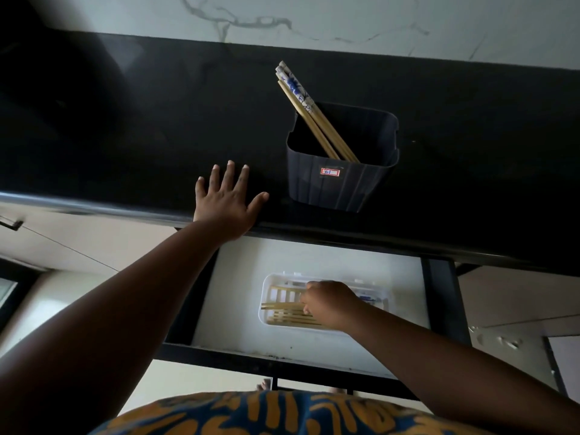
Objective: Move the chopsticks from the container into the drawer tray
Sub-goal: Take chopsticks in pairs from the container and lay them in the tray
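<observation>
Black countertop (125,120), drawer (244,277) open below. Right hand (329,304) in the white tray (266,290), fingers curled on chopsticks (288,312), mid-placement. Left hand (227,202) flat, fingers spread, empty. Several chopsticks still lean in the container (342,183); next: let go, reach up for those.

dim, soft light; dark countertop (125,120) swallows detail, corners vignetted, wide-angle bending at edges.
</observation>
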A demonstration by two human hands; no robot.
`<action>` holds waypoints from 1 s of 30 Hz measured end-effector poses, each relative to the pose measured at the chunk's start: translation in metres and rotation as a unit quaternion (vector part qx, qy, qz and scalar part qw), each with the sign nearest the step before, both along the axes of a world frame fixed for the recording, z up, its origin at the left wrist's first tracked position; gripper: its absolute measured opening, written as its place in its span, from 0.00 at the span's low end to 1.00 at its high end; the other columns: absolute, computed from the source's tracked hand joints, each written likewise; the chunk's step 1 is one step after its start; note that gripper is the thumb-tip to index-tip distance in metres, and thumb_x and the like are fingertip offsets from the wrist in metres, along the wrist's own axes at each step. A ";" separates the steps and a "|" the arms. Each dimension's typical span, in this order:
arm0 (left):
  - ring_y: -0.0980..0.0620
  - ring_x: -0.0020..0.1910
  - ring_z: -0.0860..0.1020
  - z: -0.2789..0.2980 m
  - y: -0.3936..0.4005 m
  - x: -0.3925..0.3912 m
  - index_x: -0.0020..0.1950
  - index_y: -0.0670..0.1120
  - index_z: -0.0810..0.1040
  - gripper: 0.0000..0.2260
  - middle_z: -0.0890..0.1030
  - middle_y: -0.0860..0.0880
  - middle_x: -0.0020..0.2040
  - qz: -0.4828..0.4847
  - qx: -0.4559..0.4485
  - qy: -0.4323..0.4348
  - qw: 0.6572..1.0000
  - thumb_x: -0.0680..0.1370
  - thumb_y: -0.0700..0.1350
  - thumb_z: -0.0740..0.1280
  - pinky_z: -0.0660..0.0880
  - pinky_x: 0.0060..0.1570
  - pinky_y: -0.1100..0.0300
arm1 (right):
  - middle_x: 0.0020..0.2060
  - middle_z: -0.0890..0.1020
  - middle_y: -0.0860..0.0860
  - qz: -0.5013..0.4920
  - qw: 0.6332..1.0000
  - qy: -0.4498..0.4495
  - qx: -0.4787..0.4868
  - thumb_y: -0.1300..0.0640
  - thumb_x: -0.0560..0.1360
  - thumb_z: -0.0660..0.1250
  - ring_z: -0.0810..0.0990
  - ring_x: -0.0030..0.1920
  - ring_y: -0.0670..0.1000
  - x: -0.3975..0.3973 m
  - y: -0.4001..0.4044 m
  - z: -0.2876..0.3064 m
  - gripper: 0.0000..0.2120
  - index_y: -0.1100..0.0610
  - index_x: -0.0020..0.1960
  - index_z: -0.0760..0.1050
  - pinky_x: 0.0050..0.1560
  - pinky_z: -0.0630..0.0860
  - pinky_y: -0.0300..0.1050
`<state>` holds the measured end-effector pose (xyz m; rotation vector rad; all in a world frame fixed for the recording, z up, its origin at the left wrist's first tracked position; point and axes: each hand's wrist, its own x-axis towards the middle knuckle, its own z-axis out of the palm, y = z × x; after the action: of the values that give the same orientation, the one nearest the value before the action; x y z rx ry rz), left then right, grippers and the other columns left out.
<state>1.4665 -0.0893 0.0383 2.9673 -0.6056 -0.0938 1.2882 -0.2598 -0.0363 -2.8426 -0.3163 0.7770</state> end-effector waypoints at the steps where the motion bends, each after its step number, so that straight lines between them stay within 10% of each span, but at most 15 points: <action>1: 0.44 0.78 0.43 0.000 0.000 0.000 0.78 0.53 0.47 0.35 0.47 0.47 0.80 0.000 0.000 0.000 1.000 0.76 0.69 0.42 0.44 0.74 0.42 | 0.48 0.79 0.56 0.003 1.000 0.000 -0.004 0.64 0.77 0.62 0.81 0.48 0.58 0.001 0.000 -0.001 0.07 0.62 0.48 0.79 0.44 0.75 0.46; 30: 0.43 0.78 0.44 0.002 -0.001 -0.003 0.78 0.51 0.48 0.34 0.48 0.46 0.80 -0.005 -0.008 -0.016 1.000 0.77 0.68 0.44 0.44 0.74 0.41 | 0.39 0.74 0.50 -0.043 0.998 -0.035 0.004 0.65 0.74 0.66 0.79 0.41 0.54 -0.002 -0.011 -0.027 0.04 0.58 0.47 0.77 0.38 0.69 0.41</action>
<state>1.4631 -0.0904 0.0404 2.9568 -0.6222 -0.0411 1.2864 -0.2709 -0.0629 -2.8602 -0.2042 0.6593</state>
